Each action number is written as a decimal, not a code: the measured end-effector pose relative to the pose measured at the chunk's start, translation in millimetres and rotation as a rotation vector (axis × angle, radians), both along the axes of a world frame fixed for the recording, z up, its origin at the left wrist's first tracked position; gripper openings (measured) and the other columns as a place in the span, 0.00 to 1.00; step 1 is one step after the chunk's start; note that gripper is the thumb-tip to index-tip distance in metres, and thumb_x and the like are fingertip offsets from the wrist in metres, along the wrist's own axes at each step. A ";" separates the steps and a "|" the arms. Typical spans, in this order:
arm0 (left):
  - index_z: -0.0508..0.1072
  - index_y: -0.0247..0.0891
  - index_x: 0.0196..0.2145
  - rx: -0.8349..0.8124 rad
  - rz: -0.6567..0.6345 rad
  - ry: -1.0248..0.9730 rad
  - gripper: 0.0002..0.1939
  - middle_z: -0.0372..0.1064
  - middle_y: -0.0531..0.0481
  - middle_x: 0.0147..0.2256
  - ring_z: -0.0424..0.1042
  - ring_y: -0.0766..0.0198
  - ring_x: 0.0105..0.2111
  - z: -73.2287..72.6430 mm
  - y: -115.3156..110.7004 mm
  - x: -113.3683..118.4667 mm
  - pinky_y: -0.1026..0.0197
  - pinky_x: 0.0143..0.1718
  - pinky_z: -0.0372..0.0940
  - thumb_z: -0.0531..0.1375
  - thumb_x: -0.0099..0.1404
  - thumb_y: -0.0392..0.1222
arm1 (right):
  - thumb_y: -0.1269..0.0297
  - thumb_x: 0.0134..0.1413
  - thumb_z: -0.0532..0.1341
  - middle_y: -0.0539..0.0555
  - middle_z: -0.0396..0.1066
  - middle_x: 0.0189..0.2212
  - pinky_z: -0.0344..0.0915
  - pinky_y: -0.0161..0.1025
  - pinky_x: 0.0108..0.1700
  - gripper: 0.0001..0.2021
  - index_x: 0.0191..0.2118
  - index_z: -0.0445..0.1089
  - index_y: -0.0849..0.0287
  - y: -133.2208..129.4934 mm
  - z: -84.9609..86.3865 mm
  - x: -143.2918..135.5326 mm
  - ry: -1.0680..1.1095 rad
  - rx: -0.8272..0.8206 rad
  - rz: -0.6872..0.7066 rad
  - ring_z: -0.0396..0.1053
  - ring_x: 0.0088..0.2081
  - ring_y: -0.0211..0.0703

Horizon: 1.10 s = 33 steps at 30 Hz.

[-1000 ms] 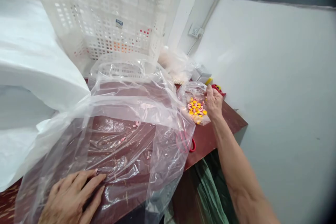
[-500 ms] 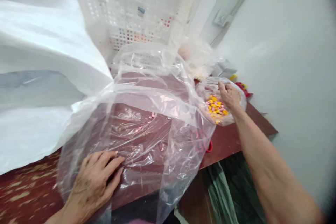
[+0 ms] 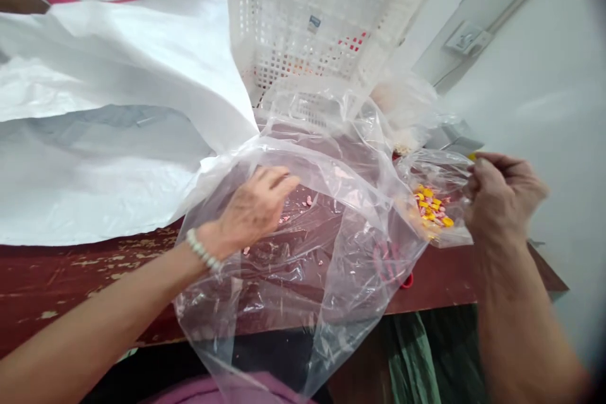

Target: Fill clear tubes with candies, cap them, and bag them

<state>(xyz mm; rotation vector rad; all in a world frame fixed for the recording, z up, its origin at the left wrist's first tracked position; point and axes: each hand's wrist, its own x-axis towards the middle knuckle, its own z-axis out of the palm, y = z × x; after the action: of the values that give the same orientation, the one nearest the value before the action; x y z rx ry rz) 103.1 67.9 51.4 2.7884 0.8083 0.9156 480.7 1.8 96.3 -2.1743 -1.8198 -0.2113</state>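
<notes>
A large clear plastic bag (image 3: 288,303) lies spread over the table, its front hanging past the edge. My left hand (image 3: 255,208), with a beaded bracelet at the wrist, is over this bag, fingers stretched to the right and holding nothing I can see. Small pink pieces (image 3: 308,201) are scattered near its fingertips. To the right, a smaller clear bag (image 3: 442,167) contains yellow and pink pieces (image 3: 430,207). My right hand (image 3: 504,196) is closed at this bag's right edge, pinching the raised plastic; its fingertips are partly hidden.
A white sack (image 3: 118,158) fills the left side. Behind the bags stands a white perforated basket (image 3: 317,19). The worn red table (image 3: 449,278) ends at a wall (image 3: 558,126) on the right. A red ring-shaped thing (image 3: 407,281) sits near the front edge, above green cloth (image 3: 411,353).
My left hand has moved forward over the large bag, towards the pink pieces. My right hand has shifted from above the small bag's contents to its right edge. The view has turned left.
</notes>
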 end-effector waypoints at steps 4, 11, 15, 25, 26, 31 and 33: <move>0.64 0.32 0.54 0.044 -0.085 0.175 0.28 0.60 0.42 0.58 0.58 0.56 0.58 9.8 55.5 38.0 0.53 0.58 0.57 0.50 0.56 0.21 | 0.73 0.52 0.54 0.65 0.65 0.52 0.56 0.51 0.56 0.25 0.58 0.59 0.62 25.5 -38.6 -110.6 -0.042 -0.128 0.202 0.61 0.54 0.52; 0.65 0.35 0.54 0.070 -0.078 0.147 0.30 0.67 0.46 0.52 0.63 0.60 0.54 4.0 85.7 34.7 0.56 0.57 0.58 0.50 0.53 0.21 | 0.77 0.52 0.54 0.71 0.55 0.59 0.54 0.48 0.58 0.26 0.59 0.56 0.72 65.2 -86.4 -191.0 -0.108 -0.335 0.317 0.56 0.58 0.55; 0.71 0.36 0.43 -0.055 -0.079 0.186 0.19 0.72 0.45 0.39 0.69 0.58 0.42 -14.4 64.3 7.3 0.56 0.48 0.63 0.51 0.56 0.24 | 0.71 0.59 0.54 0.64 0.70 0.45 0.58 0.41 0.51 0.11 0.43 0.71 0.65 76.0 -84.3 -173.0 -0.106 -0.433 0.376 0.66 0.47 0.48; 0.73 0.37 0.42 -0.229 0.024 0.432 0.10 0.69 0.44 0.40 0.67 0.54 0.42 -49.1 32.2 8.4 0.55 0.42 0.61 0.56 0.64 0.40 | 0.70 0.57 0.56 0.58 0.72 0.39 0.59 0.33 0.43 0.10 0.43 0.72 0.63 75.0 -80.9 -172.6 -0.006 -0.383 0.350 0.68 0.41 0.42; 0.72 0.38 0.44 -0.214 0.028 0.424 0.11 0.69 0.45 0.40 0.67 0.54 0.42 -50.9 32.6 9.5 0.55 0.43 0.61 0.57 0.64 0.41 | 0.70 0.57 0.56 0.58 0.72 0.40 0.59 0.33 0.44 0.12 0.45 0.71 0.63 74.1 -81.5 -173.6 0.014 -0.377 0.363 0.68 0.41 0.42; 0.75 0.41 0.37 -0.169 0.029 0.430 0.08 0.70 0.46 0.36 0.68 0.54 0.40 -56.9 31.1 17.2 0.52 0.43 0.60 0.56 0.64 0.41 | 0.70 0.55 0.56 0.60 0.70 0.41 0.60 0.35 0.43 0.09 0.40 0.72 0.61 71.8 -90.5 -179.6 0.105 -0.372 0.321 0.68 0.41 0.44; 0.74 0.37 0.33 -0.120 0.019 0.414 0.08 0.70 0.43 0.34 0.69 0.53 0.39 -58.3 28.4 22.2 0.50 0.43 0.60 0.54 0.64 0.37 | 0.70 0.53 0.56 0.61 0.70 0.39 0.60 0.37 0.43 0.07 0.35 0.72 0.62 73.4 -94.3 -180.9 0.136 -0.346 0.279 0.68 0.40 0.46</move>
<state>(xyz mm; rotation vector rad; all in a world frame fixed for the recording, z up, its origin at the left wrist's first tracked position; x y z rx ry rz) 125.4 96.3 -6.9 2.9023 0.9024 0.2760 299.8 75.2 2.0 -2.0451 -2.1784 0.3261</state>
